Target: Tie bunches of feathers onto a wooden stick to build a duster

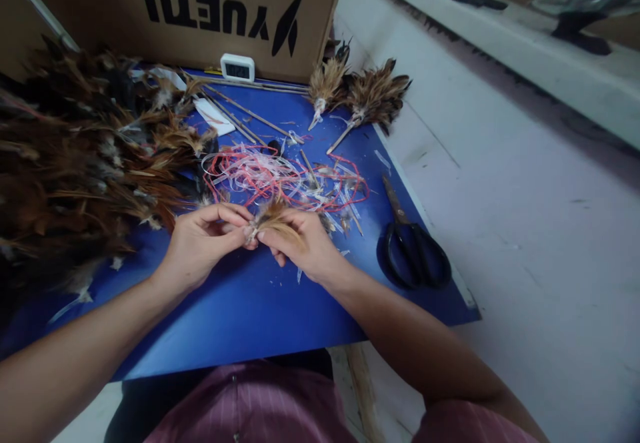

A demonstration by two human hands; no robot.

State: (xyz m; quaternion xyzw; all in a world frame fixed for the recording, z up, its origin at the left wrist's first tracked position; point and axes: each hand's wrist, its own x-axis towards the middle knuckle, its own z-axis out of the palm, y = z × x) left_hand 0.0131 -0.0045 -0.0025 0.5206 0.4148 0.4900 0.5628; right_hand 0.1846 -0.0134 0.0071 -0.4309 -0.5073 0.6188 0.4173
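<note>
In the head view, a small feather bunch (274, 220) is held above the blue table top (235, 336), just short of a tangle of pink and white strings (255, 173). Its pale base is pinched between thumb and fingers of the left hand (199, 237), while its feathered side is gripped by the right hand (311, 243). Whether the base is bound by anything cannot be told at this size.

If either pinch is loosened, single feathers could be shed, since only a short base seems to be covered by the fingers. If the tufts are pressed too hard under the right thumb, they could be bent or crushed. A loose strand could be snagged and the whole tangle dragged along, as it is spread so near the fingertips. On the left, the feather heap (105, 156) could be brushed by the forearm and scattered. The scissors (415, 253), laid near the right edge, could be knocked off by a wide swing of the right arm.
</note>
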